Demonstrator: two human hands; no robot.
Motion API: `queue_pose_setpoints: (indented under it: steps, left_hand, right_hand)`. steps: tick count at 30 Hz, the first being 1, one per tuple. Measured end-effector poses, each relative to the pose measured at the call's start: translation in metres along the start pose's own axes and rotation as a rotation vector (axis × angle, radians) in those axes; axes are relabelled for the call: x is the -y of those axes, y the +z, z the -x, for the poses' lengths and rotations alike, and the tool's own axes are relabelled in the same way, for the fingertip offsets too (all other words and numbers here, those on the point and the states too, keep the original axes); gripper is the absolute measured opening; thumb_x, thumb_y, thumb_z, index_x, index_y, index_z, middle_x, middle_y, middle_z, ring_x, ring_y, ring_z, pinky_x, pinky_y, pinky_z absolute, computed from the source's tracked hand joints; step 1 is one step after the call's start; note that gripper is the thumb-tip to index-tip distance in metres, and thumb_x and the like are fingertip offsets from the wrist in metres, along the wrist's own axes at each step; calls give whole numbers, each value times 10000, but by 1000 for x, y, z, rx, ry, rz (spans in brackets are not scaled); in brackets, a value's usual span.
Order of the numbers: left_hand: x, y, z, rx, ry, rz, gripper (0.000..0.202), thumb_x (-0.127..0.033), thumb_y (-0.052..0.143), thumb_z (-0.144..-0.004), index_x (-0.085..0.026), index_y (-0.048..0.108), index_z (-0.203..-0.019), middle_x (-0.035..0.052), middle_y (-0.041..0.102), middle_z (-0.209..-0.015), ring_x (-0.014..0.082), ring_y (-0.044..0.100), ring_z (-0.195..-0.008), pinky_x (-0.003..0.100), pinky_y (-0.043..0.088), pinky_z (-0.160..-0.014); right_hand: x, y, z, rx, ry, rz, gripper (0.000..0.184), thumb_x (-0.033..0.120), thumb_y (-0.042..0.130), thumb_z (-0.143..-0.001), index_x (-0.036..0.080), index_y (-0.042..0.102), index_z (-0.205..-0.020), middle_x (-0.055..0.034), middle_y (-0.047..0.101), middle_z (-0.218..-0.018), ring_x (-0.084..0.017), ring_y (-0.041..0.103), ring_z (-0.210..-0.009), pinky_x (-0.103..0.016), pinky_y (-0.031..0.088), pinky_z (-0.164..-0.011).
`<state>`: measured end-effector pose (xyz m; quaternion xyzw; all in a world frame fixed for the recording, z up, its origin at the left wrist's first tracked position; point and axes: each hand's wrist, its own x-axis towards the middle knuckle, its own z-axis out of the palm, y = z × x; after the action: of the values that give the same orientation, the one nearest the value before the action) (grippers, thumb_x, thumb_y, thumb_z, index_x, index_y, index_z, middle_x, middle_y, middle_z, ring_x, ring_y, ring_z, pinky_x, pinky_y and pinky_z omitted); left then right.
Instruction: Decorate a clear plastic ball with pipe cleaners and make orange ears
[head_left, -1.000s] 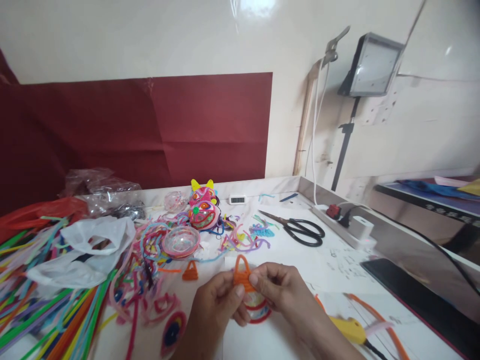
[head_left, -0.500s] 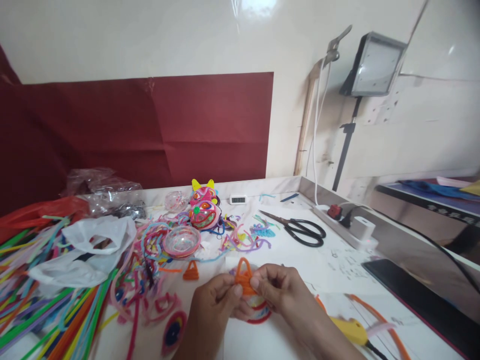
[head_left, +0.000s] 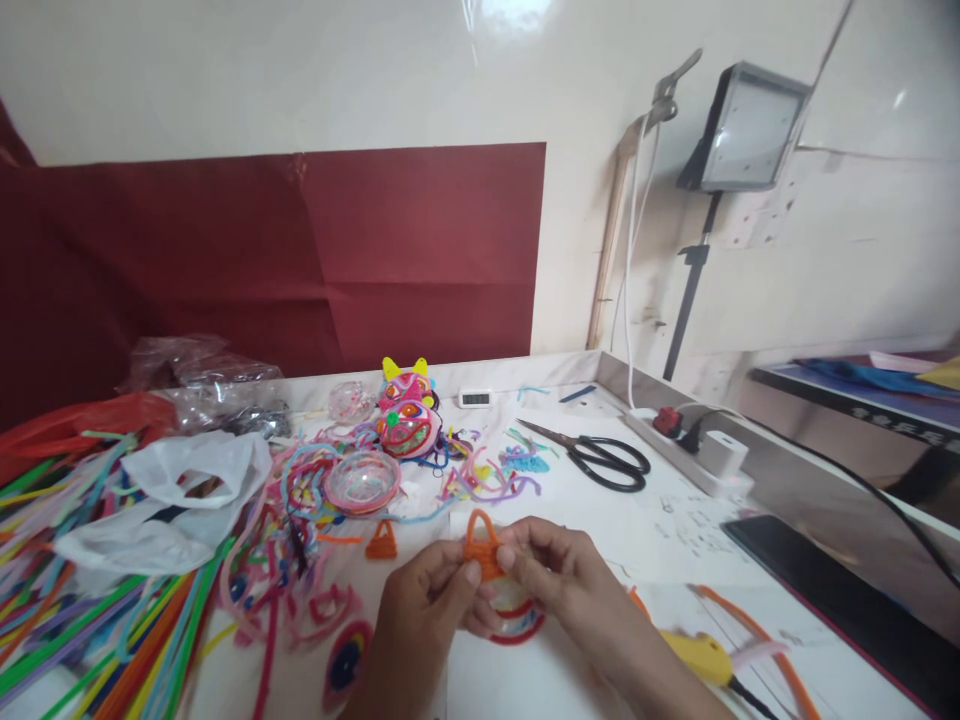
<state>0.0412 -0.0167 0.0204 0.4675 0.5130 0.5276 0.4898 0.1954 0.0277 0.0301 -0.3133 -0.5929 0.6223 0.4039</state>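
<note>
Between both hands is an orange pipe-cleaner shape (head_left: pixel 486 557), wound in rows with a pointed loop on top. My left hand (head_left: pixel 429 605) pinches its left side between thumb and fingers. From the right, my right hand (head_left: pixel 561 575) grips the other edge the same way. Just below, partly covered by the fingers, lies a clear round piece with a red rim (head_left: pixel 521 636). A similar small orange pipe-cleaner piece (head_left: pixel 381 541) rests on the table left of the hands.
Loose pipe cleaners (head_left: pixel 150 640) and a white plastic bag (head_left: pixel 180 480) fill the left. Behind the hands are a clear bowl (head_left: pixel 364 483), colourful masks (head_left: pixel 407 425) and black-handled scissors (head_left: pixel 600 458). At right lie a yellow-handled tool (head_left: pixel 697 655), a black phone-like slab (head_left: pixel 840 590) and a power strip (head_left: pixel 686 455).
The orange shape has shifted and turned slightly between the fingers, its loop now looking rounder and leaning left. Both hands keep their pinch.
</note>
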Motion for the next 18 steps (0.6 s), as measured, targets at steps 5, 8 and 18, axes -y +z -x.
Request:
queue_pose_setpoints:
  steps: [5,8,18]
  left_hand:
    - [-1,2,1,9,16,-17,219,-375,648,-744,-157,626,-749,-1,659,-526,140,625,-450,236,523,-478]
    - [-3,4,2,14,14,-41,237,-381,642,-747,-146,641,-778,5,662,-525,140,628,-444,228,511,-468]
    - [-4,9,8,36,15,-67,213,-352,620,-755,-143,650,-732,5,653,-505,136,618,-420,217,478,-439]
  right_hand:
    - [0,0,0,-40,-23,56,368,514,662,-722,151,615,-761,-17,615,-618,-144,529,-561,-264,391,-545]
    - [1,1,1,-57,-41,87,354,509,669,-718,160,619,-749,-13,622,-616,-141,540,-557,-255,404,-538]
    - [-1,3,1,63,0,10,370,502,651,-742,165,531,-651,22,549,-533,-101,469,-487,-231,346,-490]
